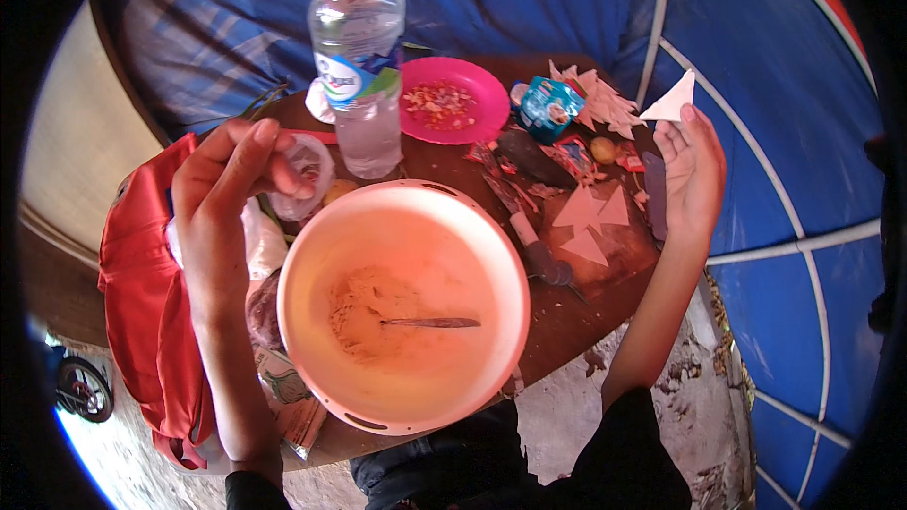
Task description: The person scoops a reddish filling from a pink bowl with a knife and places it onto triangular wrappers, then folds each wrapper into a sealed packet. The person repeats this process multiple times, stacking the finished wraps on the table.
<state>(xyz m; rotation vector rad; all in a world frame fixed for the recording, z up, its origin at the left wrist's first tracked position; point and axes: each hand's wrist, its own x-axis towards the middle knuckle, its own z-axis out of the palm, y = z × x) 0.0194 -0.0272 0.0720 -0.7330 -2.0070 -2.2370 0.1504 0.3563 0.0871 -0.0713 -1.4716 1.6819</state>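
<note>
My right hand (694, 165) is raised at the right, pinching a thin white triangular piece (673, 100) between thumb and fingers. My left hand (231, 170) hovers at the left beside the bowl's rim, its fingers curled in against the thumb; whatever they may hold is hidden. Between my forearms stands a large whitish bowl (307, 359), with pale powder (368, 307) and a metal utensil (433, 323) lying in it. More triangular pieces (588, 215) rest on a board (619, 260) to its right. A pile of similar pieces (605, 99) sits farther back.
Behind the bowl are a tall water bottle (357, 66) and a pink plate (487, 90) of chopped bits. A teal packet (548, 109) and a dark-handled knife (539, 250) lie to the right. At left are a clear cup (307, 175) and red fabric (156, 293). Blue sheeting (510, 0) hangs behind.
</note>
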